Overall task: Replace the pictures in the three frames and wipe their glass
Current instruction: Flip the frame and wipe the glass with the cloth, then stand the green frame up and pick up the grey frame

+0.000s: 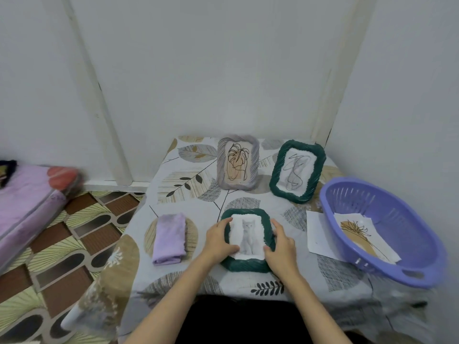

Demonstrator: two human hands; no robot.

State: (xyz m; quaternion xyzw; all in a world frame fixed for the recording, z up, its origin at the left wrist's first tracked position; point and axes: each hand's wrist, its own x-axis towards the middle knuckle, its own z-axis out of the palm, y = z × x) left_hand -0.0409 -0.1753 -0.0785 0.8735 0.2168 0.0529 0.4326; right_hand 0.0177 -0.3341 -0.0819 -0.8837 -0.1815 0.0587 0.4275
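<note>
A dark green frame [248, 265] with a grey cat picture lies flat on the table in front of me. My left hand [219, 240] grips its left side, thumb over the glass. My right hand [279, 242] grips its right side the same way. A grey frame [238, 187] with a line-drawn leaf stands upright at the back. Beside it, to the right, a second green frame [277, 180] with a scribble drawing leans upright. A folded lilac cloth [169, 238] lies left of the held frame.
A purple plastic basket [407, 266] sits at the table's right edge with a plant picture [357, 232] inside; a white sheet [316, 232] lies half under it. The table [188, 192] has a leaf-print cover. Walls close behind and right; a pink mattress [27, 202] lies on the floor left.
</note>
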